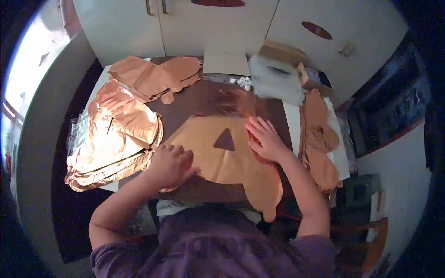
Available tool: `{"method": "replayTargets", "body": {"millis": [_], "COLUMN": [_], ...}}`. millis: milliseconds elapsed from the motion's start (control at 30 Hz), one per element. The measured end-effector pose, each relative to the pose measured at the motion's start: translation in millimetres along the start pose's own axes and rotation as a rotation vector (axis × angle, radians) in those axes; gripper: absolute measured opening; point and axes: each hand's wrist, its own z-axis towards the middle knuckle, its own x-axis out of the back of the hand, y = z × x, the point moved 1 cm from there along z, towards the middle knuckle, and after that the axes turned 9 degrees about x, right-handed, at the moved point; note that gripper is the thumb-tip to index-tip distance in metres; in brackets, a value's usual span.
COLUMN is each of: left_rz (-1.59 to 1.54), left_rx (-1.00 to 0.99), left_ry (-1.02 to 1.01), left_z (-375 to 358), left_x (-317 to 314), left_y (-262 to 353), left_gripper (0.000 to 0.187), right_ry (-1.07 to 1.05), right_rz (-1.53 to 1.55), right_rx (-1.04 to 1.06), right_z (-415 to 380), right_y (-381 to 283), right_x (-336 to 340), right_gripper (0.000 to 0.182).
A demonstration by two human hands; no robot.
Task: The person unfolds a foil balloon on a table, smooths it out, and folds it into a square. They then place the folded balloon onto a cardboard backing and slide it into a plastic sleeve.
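A flat, uninflated foil balloon (pixel 204 143) in orange-gold, shaped like a letter A with a triangular hole, lies on the dark mat in front of me. My left hand (pixel 170 163) is curled closed at its lower left edge, covering part of the foil there. On the right edge rests my right hand (pixel 265 139), palm down with its fingers spread. Shiny reddish foil shows beside and under that hand, and blurred reddish foil lies beyond the balloon's top edge. The right leg of the balloon hangs over the near table edge.
Shiny copper foil balloons (pixel 123 127) are piled at the left, with more flat ones (pixel 155 76) behind. Another stack (pixel 320 139) lies at the right edge. At the back are a white card (pixel 226 62), small white pieces (pixel 243 82), a clear plastic bag (pixel 278 78) and cardboard boxes (pixel 282 52).
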Motion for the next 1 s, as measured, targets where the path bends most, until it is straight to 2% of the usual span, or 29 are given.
{"method": "replayTargets", "body": {"millis": [67,100,200,267,300,333,367,433,533,633,733,833,900,967,1000], "left_rz": [-0.002,0.036,-0.234,-0.197,-0.195,-0.192,-0.192,-0.195,-0.123,-0.146,-0.176,-0.236,-0.493,-0.241,-0.307], "left_rx": [-0.027,-0.111,-0.305,-0.296,-0.287,-0.273,-0.265,-0.226,-0.201,-0.220,-0.248,-0.308,-0.351,-0.571,-0.577], "left_ry": [-0.042,0.070,0.435,0.352,0.334,0.313,0.300,0.269,0.232,0.235,0.340,0.253,0.236,0.070,0.097], "left_z": [31.0,36.6,88.3,100.9,100.9,101.7,102.6,96.9,102.1,109.0,129.7,149.7,170.0,208.1,221.5], "left_x": [3.9,32.6,-9.3,-36.9,-38.7,-37.6,-34.7,-27.7,-23.1,-13.4,-9.9,10.6,0.0,0.8,-3.3], "left_y": [-11.8,5.2,-15.8,-29.5,-31.9,-30.2,-27.1,-19.1,-11.8,-7.3,0.7,40.9,74.1,109.9,136.3], "left_gripper": [0.043,0.046,0.051,0.057,0.057,0.057,0.057,0.057,0.055,0.052,0.044,0.036,0.030,0.028,0.029], "right_ry": [-0.009,0.019,0.152,0.309,0.417,0.521,0.640,0.614,0.505,0.314,0.361,0.354,0.402,0.518,0.611], "right_rz": [0.060,0.059,0.125,0.225,0.208,0.102,0.152,0.141,-0.169,-0.150,-0.117,-0.248,-0.269,-0.244,-0.207], "right_rx": [0.053,0.070,0.060,-0.018,-0.114,-0.289,-0.515,-0.802,-0.978,-0.990,-1.066,-1.094,-1.084,-1.049,-1.017], "right_z": [19.8,25.4,29.4,17.4,9.8,-3.7,-26.3,-65.3,-91.8,-98.8,-104.6,-113.4,-113.7,-114.7,-115.6], "right_y": [9.7,13.4,23.3,40.5,55.0,67.1,111.1,165.4,199.0,208.6,219.8,238.3,241.1,237.9,234.3], "right_x": [-1.2,-3.6,-6.2,7.9,26.6,45.0,42.1,63.4,83.1,74.6,63.1,48.7,46.2,46.3,47.3], "right_gripper": [0.052,0.049,0.035,0.021,0.013,0.013,0.014,0.027,0.037,0.039,0.036,0.031,0.027,0.023,0.022]}}
